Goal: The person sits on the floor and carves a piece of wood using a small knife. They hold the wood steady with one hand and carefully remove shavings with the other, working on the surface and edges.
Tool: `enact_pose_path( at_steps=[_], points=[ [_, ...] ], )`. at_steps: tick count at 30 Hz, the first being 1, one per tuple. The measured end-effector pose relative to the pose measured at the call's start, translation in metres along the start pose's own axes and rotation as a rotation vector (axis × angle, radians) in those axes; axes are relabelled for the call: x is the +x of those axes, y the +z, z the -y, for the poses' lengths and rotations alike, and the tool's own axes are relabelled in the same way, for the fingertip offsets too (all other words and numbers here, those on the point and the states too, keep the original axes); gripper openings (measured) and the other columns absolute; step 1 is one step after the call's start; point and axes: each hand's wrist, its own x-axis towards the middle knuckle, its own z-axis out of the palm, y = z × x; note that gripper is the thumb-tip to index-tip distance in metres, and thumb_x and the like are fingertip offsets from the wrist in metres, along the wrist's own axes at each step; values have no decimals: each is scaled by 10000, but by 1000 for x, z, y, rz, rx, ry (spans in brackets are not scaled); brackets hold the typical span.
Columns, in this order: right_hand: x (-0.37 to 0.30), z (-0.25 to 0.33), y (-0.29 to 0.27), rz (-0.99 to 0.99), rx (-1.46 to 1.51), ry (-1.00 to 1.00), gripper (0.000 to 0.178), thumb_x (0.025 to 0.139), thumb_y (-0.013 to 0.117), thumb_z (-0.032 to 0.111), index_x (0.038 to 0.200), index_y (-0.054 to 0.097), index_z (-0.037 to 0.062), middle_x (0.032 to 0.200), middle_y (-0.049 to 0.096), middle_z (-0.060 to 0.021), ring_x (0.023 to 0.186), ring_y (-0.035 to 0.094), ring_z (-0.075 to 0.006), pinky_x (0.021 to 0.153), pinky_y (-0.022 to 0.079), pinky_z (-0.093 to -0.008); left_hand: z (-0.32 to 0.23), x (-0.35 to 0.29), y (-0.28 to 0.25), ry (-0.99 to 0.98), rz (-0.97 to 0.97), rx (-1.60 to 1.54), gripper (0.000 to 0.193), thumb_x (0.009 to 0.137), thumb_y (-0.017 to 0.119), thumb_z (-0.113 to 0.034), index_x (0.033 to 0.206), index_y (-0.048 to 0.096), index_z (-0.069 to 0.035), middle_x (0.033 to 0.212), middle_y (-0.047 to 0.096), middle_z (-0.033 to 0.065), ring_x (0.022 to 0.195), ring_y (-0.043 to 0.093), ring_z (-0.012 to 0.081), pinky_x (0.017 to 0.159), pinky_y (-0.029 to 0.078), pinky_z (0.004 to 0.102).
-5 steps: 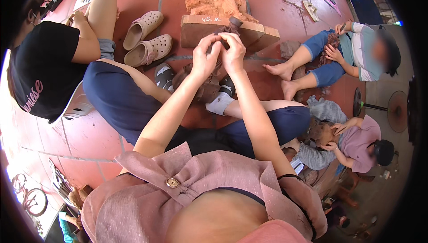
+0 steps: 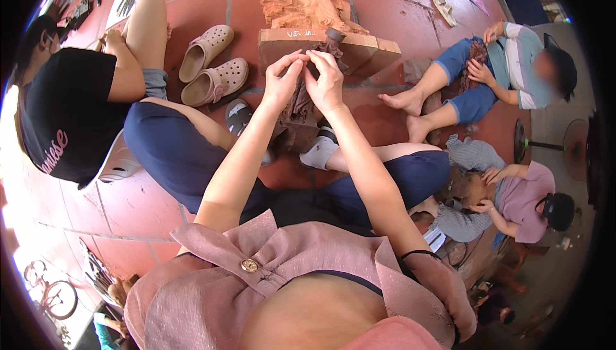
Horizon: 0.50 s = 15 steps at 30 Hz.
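My left hand (image 2: 281,85) and my right hand (image 2: 326,85) meet at the fingertips, their fingers curled inward and closed. Whatever is pinched between them is too small or hidden to make out. Just below and behind the hands stands a dark brown modelled figure (image 2: 299,105), partly covered by them; its top (image 2: 334,35) shows above my right hand. It looks like clay, and its lower end sits between my feet. Beyond it is an orange-brown sculpture (image 2: 314,11) on a wooden block (image 2: 282,42).
Beige clogs (image 2: 215,82) lie on the red tile floor to the left, next to a seated person in black (image 2: 77,100). Two people (image 2: 539,71) sit at the right, each handling a brown piece. A fan (image 2: 520,141) stands at the far right.
My joined hands have shifted slightly left and toward me, and the fingers look a little straighter. More of the brown figure shows beneath them. The whole view has also shifted a little.
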Motion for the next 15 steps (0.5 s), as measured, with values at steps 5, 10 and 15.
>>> enact_pose_path(
  at_steps=[5,10,15],
  points=[
    [1,8,5,-7,-6,46,362,748,675,54,1095,593,-5,1083,595,-168,970,610,-329,839,507,-373,-16,7,-3,-127,0,-157,171,905,550,-50,997,679,16,1039,666,93,975,614,151,859,473,263],
    [-8,14,8,51,17,98,406,716,635,25,1115,577,-21,1123,564,-169,1008,586,-331,862,496,-382,-24,10,-17,-287,-26,-193,206,912,488,-28,1052,626,36,1070,652,133,993,640,225,858,524,324],
    [-6,9,14,42,-49,128,456,716,629,28,1165,555,-4,1178,539,-151,1009,564,-339,883,482,-386,-17,29,-21,-352,-7,-349,228,918,472,-52,1099,562,53,1096,619,192,995,633,317,869,528,414]
  ],
)
